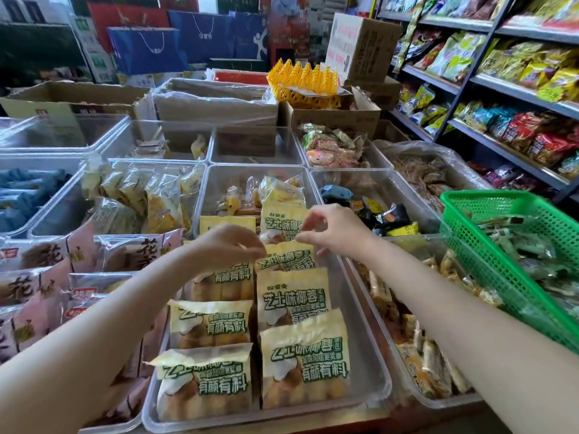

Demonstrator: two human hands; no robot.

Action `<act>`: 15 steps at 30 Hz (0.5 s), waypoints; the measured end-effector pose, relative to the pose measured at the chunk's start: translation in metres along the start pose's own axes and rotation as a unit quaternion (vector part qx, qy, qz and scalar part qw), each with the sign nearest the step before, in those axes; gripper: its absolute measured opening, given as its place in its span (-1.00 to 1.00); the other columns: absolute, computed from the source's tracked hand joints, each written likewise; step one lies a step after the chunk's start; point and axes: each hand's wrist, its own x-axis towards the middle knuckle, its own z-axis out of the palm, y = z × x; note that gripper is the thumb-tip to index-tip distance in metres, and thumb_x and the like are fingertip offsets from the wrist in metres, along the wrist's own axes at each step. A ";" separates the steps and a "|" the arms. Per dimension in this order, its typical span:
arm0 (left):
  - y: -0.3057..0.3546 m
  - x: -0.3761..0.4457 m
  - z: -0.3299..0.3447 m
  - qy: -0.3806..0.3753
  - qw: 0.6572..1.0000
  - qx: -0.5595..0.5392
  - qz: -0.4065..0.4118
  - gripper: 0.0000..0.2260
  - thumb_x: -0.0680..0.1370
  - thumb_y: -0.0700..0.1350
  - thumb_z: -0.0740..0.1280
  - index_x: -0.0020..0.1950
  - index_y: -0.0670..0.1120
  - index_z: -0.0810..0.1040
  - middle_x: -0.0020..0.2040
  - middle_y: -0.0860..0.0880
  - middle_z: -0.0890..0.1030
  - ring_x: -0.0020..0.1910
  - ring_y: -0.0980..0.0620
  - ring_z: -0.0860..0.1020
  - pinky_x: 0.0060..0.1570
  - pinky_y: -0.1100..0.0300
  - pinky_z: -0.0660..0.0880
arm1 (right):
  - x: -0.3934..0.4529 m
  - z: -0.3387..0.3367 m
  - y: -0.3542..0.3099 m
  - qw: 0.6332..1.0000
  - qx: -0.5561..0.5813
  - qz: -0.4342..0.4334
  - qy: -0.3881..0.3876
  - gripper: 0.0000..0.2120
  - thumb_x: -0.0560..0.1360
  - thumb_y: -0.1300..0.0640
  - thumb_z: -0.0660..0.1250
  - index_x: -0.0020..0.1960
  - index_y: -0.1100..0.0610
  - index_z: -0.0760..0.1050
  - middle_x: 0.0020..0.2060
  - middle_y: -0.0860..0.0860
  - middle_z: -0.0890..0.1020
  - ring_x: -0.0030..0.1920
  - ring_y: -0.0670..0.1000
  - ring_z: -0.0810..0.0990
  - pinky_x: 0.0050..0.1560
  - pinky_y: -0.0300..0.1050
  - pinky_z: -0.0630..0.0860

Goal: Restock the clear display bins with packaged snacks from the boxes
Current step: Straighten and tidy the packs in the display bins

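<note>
A clear display bin (366, 349) in front of me holds two columns of yellow snack packs (294, 297) with green lettering, laid overlapping. My left hand (230, 244) pinches the top edge of the far pack in the left column. My right hand (332, 231) pinches the top corner of a far pack (283, 255) in the right column. Another pack (280, 220) of the same kind lies just beyond, at the bin's far end. Both forearms reach over the bin from the near edge.
Clear bins surround this one: pink packs (34, 286) at left, pale yellow packs (150, 195) behind left, small bars (416, 333) at right. A green plastic basket (488, 245) of green sweets overhangs at right. Cardboard boxes (216, 104) stand behind. Stocked shelves (501, 89) line the right wall.
</note>
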 end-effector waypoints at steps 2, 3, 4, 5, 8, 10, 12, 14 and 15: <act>-0.005 0.004 0.000 0.065 0.998 -0.010 -0.024 -0.80 0.46 -0.12 0.40 0.07 0.00 0.50 0.07 0.02 0.55 -0.05 0.10 0.53 -0.03 0.29 0.45 | 0.007 0.003 0.000 0.996 -0.088 0.012 -0.018 -0.47 0.40 0.05 0.47 0.30 0.11 0.39 0.22 0.05 0.49 0.11 0.03 0.52 0.14 -0.02 0.53; -0.006 0.005 0.005 0.060 0.997 0.011 -0.039 -0.68 0.45 -0.12 0.41 0.17 -0.03 0.45 0.12 0.02 0.51 -0.01 0.07 0.51 0.00 0.27 0.44 | 0.010 0.009 0.003 0.991 -0.115 0.032 -0.057 -0.44 0.40 0.07 0.47 0.33 0.10 0.36 0.24 0.05 0.48 0.14 0.04 0.50 0.14 -0.06 0.51; -0.007 0.007 0.010 0.043 0.997 0.028 -0.049 -0.60 0.45 -0.11 0.42 0.25 -0.05 0.41 0.16 0.02 0.49 0.03 0.06 0.50 0.01 0.26 0.44 | 0.012 0.016 0.008 0.989 -0.122 0.047 -0.076 -0.52 0.41 0.09 0.46 0.28 0.10 0.41 0.21 0.06 0.50 0.12 0.04 0.51 0.08 -0.10 0.51; -0.006 0.009 0.015 0.027 0.998 0.039 -0.052 -0.57 0.45 -0.12 0.42 0.29 -0.06 0.39 0.18 0.02 0.48 0.02 0.07 0.50 0.01 0.27 0.44 | 0.014 0.023 0.014 0.989 -0.108 0.062 -0.076 -0.68 0.45 0.13 0.42 0.18 0.11 0.49 0.14 0.08 0.55 0.06 0.06 0.55 -0.01 -0.10 0.55; -0.003 0.018 0.022 0.007 0.997 0.052 -0.049 -0.68 0.50 -0.13 0.37 0.23 -0.09 0.45 0.16 -0.01 0.54 -0.20 0.16 0.51 -0.16 0.35 0.47 | 0.015 0.032 0.026 0.991 -0.084 0.100 -0.035 -0.82 0.55 0.24 0.22 -0.15 0.13 0.56 -0.11 0.14 0.60 -0.20 0.11 0.62 -0.36 -0.13 0.56; 0.000 0.025 0.024 0.026 0.997 0.024 -0.070 -0.76 0.51 -0.12 0.35 0.15 -0.12 0.47 0.03 -0.04 0.57 -0.30 0.17 0.51 -0.21 0.32 0.50 | 0.013 0.031 0.032 0.992 -0.094 0.087 -0.018 -0.79 0.58 0.19 0.18 -0.07 0.19 0.58 -0.11 0.14 0.62 -0.24 0.05 0.55 -0.37 -0.20 0.41; 0.002 0.030 0.026 0.040 0.994 -0.023 -0.098 -0.81 0.50 -0.11 0.36 0.06 -0.12 0.46 -0.10 -0.03 0.55 -0.32 0.15 0.52 -0.27 0.34 0.50 | 0.004 0.033 0.035 0.994 -0.081 0.065 0.012 -0.76 0.60 0.13 0.18 0.01 0.23 0.58 -0.11 0.13 0.64 -0.29 -0.03 0.46 -0.34 -0.21 0.31; 0.005 0.032 0.030 0.032 0.993 -0.029 -0.111 -0.72 0.46 -0.12 0.41 0.12 -0.15 0.47 -0.06 -0.04 0.57 -0.26 0.13 0.53 -0.24 0.33 0.50 | -0.006 0.037 0.039 0.998 -0.033 0.051 0.030 -0.75 0.60 0.12 0.19 -0.04 0.24 0.57 -0.22 0.07 0.61 -0.34 -0.08 0.41 -0.34 -0.21 0.27; 0.004 0.034 0.032 0.031 0.993 0.005 -0.114 -0.64 0.44 -0.10 0.44 0.17 -0.16 0.47 0.01 -0.06 0.59 -0.20 0.10 0.53 -0.18 0.31 0.49 | -0.009 0.039 0.041 0.998 -0.009 0.050 0.034 -0.75 0.60 0.13 0.18 -0.10 0.22 0.56 -0.30 0.03 0.56 -0.36 -0.09 0.40 -0.35 -0.21 0.25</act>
